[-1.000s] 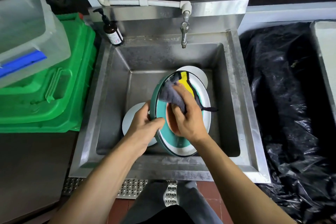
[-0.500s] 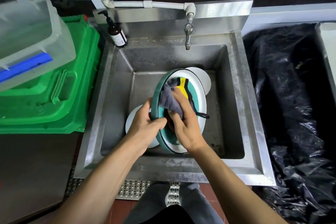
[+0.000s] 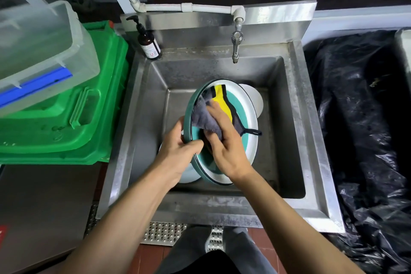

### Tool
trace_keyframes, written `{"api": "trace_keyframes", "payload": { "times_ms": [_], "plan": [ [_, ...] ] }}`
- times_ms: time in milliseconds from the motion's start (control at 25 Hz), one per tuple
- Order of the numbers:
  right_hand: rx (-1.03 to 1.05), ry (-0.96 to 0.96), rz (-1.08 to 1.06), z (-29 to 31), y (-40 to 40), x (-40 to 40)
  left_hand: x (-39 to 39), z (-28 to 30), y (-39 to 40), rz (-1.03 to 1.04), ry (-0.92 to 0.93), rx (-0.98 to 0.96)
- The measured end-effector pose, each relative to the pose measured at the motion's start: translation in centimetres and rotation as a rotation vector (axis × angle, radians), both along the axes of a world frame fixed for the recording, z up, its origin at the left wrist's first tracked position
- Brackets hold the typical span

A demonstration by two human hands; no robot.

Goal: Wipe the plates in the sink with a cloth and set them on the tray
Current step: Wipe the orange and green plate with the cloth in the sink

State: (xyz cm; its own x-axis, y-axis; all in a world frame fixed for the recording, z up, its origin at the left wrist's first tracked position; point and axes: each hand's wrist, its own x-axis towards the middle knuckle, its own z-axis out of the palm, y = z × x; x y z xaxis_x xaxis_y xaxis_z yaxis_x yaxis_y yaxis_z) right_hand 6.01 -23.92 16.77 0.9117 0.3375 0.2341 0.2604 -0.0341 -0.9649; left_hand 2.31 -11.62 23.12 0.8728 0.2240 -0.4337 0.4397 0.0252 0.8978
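Note:
A teal and white plate (image 3: 248,140) is tilted up on edge inside the steel sink (image 3: 295,104). My left hand (image 3: 178,153) grips its left rim. My right hand (image 3: 224,147) presses a grey and yellow cloth (image 3: 206,115) against the plate's face, fingers curled over the fabric. A white plate (image 3: 255,100) lies on the sink floor behind the tilted one. Another white plate (image 3: 189,176) lies under my left hand, mostly hidden.
A tap (image 3: 236,49) hangs over the sink's back wall, with a brown pump bottle (image 3: 148,44) on the back left corner. Green crates (image 3: 89,118) and a clear plastic bin (image 3: 40,51) are stacked on the left. A black bag-lined bin (image 3: 360,118) is on the right.
My right hand and the cloth slid left across the plate's face, toward the rim where my left hand holds it. The view shifted slightly.

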Motion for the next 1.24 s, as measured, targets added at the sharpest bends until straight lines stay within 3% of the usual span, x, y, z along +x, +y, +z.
{"api": "trace_keyframes", "payload": {
  "times_ms": [80, 200, 240, 360, 440, 960, 1240],
  "plan": [
    [-0.038, -0.018, -0.036, -0.4, -0.6, 1.3, 0.1, 0.1, 0.3, 0.006, -0.026, -0.015],
    [-0.036, 0.278, -0.236, -0.9, -1.6, 3.4, 0.0, 0.3, 0.2, -0.030, -0.036, 0.001],
    [-0.041, 0.279, -0.215, -0.7, -1.4, 3.5, 0.0, 0.3, 0.1, -0.037, -0.038, 0.005],
    [-0.087, 0.032, -0.009, 0.1, -0.5, 1.2, 0.5, 0.3, 0.2, 0.037, -0.037, -0.034],
    [-0.101, -0.022, 0.062, 0.3, -0.8, -0.1, 0.8, 0.5, 0.6, 0.091, -0.026, -0.073],
    [-0.284, 0.033, 0.282, -1.3, -5.8, -1.8, 1.9, 0.8, 1.6, 0.302, 0.118, -0.067],
    [-0.607, 0.011, 0.112, -3.8, -8.8, -1.0, 1.7, 0.9, 2.8, 0.258, 0.102, -0.048]
  ]
}}
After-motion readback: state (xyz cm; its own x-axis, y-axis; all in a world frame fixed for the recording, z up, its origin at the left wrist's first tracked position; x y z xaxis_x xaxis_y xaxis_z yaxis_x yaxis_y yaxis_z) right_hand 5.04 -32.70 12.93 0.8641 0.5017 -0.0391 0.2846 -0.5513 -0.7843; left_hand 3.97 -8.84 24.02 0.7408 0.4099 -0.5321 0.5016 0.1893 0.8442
